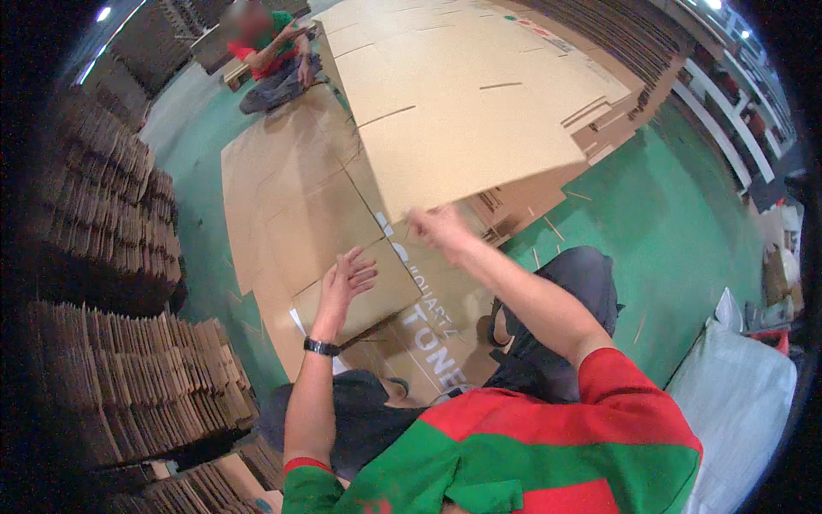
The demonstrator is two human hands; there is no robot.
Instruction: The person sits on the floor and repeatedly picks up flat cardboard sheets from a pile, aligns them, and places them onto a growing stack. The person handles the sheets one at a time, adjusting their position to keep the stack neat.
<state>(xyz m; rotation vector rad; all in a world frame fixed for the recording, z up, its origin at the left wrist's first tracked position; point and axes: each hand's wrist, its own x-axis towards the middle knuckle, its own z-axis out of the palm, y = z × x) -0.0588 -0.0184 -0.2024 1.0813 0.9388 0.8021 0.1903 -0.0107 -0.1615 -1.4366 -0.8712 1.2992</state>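
A large flat brown cardboard sheet (pixel 462 111) with short slits lies on top of a stack in front of me. At its near corner is my right hand (pixel 438 230), slightly blurred, with the fingers closed on the edge. My left hand (pixel 347 281), wearing a dark wristwatch (pixel 322 347), hovers with its fingers apart and nothing in them. Beneath it, a smaller piece of folded cardboard (pixel 377 295) lies on cardboard sheets (pixel 282 188) spread over the floor. Printed cardboard (pixel 437 343) with white lettering is under my legs.
Tall stacks of cardboard (pixel 145 368) stand along the left, with another stack (pixel 612 38) at the far right. Another person (pixel 274 56) sits at the far left beside the sheets. A pale sack (pixel 728 403) lies at right. Cardboard strips (pixel 555 228) litter the green floor (pixel 676 231).
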